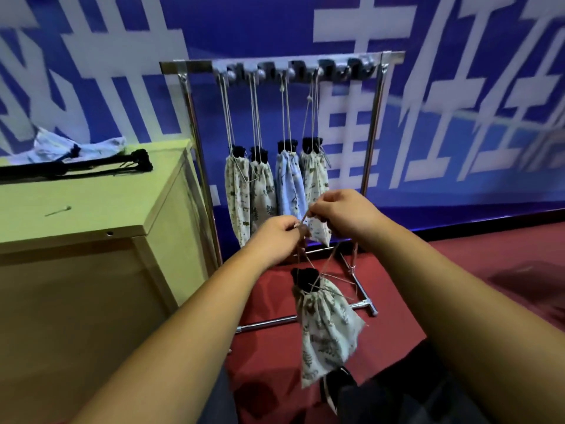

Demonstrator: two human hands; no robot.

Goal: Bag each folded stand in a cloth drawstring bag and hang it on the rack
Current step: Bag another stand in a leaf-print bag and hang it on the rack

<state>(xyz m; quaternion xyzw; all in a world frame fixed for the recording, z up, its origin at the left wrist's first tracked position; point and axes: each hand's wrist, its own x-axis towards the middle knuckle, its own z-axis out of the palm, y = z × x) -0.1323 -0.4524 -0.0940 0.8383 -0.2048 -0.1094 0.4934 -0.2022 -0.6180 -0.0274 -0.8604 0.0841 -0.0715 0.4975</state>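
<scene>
Drawstring bag [327, 325] number five, the leafy-print one, is dangling in front of the rack [189, 67], low down by its base, hanging purely off its cords [328, 261]. The black end of the folded stand [305, 275] pokes out of the mouth, so it's bagged, but honestly it doesn't look cinched all the way. Up in front of the rack's lower half, the left hand [276, 232] is pinching the cord between thumb and fingertips and the right hand [336, 214] is doing the same just beside it. On the left part of the rack's top bar four bags [289, 185] already hang, and the free hooks [354, 67] sit at the right end, so I'd guess that's where this one goes. What worries me is that the cords cross each other messily above the bag mouth. If that's a snarl rather than a clean loop, it may catch a hook by one strand only, leaving the bag crooked or dropping it on the red floor [458, 261]. With the mouth loose, a swing on the way up could let the stand slide out. It could also bump the nearest hung bag and knock its loop off. Left of the rack, the bench [91, 203] holds more folded stands [91, 165] and spare bags [76, 146], so plenty left.
</scene>
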